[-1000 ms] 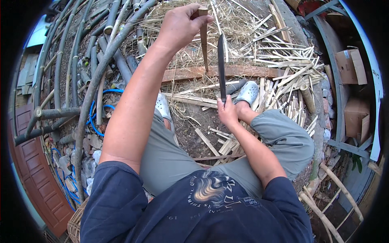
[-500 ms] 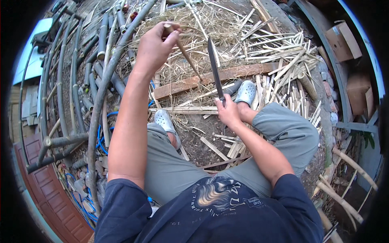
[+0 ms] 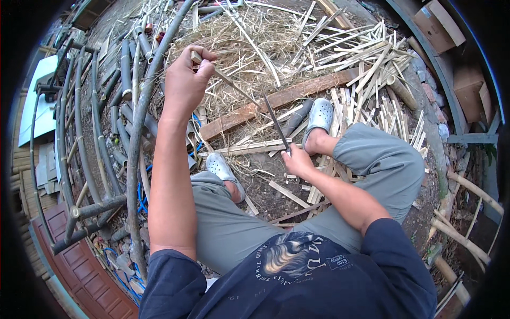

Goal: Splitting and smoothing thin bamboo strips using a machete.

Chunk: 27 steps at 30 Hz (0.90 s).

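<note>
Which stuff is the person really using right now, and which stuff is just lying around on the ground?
In use:
left hand gripping a thin bamboo strip
right hand holding a long knife, blade up

Just lying about:
wooden plank
pile of split bamboo sticks
long bamboo poles
blue hose
cardboard boxes

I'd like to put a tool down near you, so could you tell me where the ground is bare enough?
The barest patch is the dark soil between the legs, bordered by the left shoe and right hand, with only a few offcuts. Ahead, the plank lies amid straw and bamboo splits; the poles crowd the left.
</note>
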Each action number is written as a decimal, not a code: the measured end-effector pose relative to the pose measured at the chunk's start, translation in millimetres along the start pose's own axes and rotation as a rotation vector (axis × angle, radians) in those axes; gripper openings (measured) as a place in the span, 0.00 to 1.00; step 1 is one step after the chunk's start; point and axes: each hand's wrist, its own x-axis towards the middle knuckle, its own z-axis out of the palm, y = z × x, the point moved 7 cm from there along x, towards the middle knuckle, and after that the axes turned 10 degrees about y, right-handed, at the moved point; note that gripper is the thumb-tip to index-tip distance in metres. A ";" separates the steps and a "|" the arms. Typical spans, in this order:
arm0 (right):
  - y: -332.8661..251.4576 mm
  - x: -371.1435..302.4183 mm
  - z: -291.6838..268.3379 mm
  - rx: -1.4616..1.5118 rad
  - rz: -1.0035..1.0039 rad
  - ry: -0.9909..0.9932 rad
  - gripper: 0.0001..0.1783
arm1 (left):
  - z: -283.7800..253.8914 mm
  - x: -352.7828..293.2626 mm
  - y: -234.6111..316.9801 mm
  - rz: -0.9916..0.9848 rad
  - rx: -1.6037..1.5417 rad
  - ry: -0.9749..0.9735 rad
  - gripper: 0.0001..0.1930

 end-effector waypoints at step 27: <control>-91.4 -3.7 -15.7 0.269 -0.208 -0.001 0.19 | 9.1 -34.0 -16.4 -0.248 -0.772 0.406 0.09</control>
